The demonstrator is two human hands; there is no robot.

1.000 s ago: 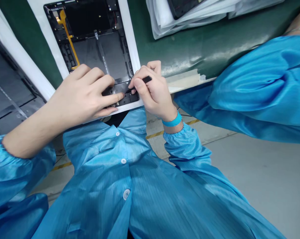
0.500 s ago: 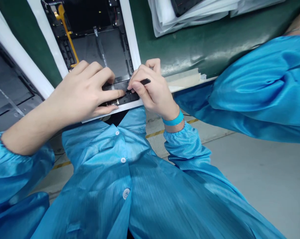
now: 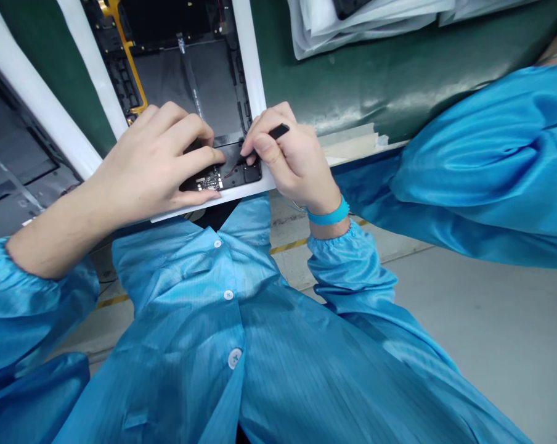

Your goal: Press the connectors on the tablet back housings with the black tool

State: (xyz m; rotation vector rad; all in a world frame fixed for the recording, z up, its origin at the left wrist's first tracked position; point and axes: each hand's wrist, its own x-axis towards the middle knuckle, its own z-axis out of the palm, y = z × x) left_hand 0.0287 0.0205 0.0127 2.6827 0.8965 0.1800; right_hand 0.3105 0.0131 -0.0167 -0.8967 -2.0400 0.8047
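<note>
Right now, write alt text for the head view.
A person's bare right hand holds a slim black tool at the near end of an opened, flat black electronic device; their bare left hand rests on it. Another person's shiny blue sleeve is at right.

The person wears a shiny blue coat (image 3: 181, 345) with fine stripes, white round buttons (image 3: 235, 358), elastic cuffs (image 3: 352, 240), and one bright blue wristband (image 3: 329, 214).

we see the open device (image 3: 161, 77) lying flat on a white sheet (image 3: 251, 55), dark inside, with an orange strip (image 3: 129, 58) and a grey ribbon (image 3: 190, 74). our slim black tool (image 3: 278, 131) slants down towards its near right corner.
</note>
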